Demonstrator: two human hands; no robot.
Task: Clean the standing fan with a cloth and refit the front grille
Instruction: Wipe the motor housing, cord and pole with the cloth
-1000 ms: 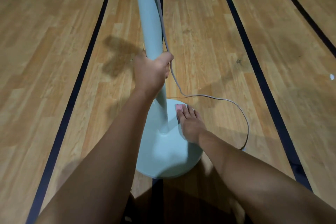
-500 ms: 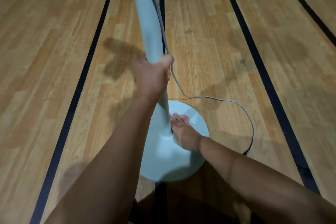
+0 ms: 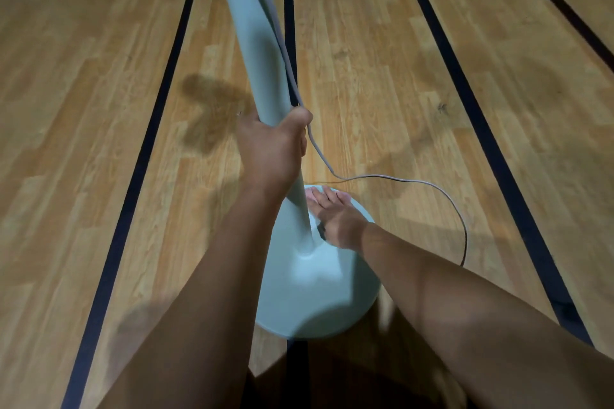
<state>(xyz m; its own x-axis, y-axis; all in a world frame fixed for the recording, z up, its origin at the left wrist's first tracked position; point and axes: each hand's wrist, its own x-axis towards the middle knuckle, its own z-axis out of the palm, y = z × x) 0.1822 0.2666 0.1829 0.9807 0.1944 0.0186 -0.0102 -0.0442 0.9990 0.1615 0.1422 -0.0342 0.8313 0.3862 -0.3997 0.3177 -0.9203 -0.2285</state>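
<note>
The pale blue-green fan pole (image 3: 252, 43) rises from its round base (image 3: 315, 302) on the wooden floor; the fan head and grille are out of view above. My left hand (image 3: 269, 153) is wrapped tightly around the pole at mid-height. My right hand (image 3: 335, 219) lies flat on the far part of the base, just right of the pole's foot. It presses a small pink cloth (image 3: 310, 192) that peeks out at the fingertips. Most of the cloth is hidden under the hand.
A grey power cable (image 3: 415, 181) runs down the pole, passes my left thumb and loops over the floor to the right of the base. Dark lines (image 3: 478, 129) cross the wood floor (image 3: 83, 109) lengthwise. A stain-like shadow (image 3: 209, 109) lies left of the pole.
My right hand slid with the cloth from beside the pole's foot toward the far edge of the base. My left hand keeps its hold on the pole.
</note>
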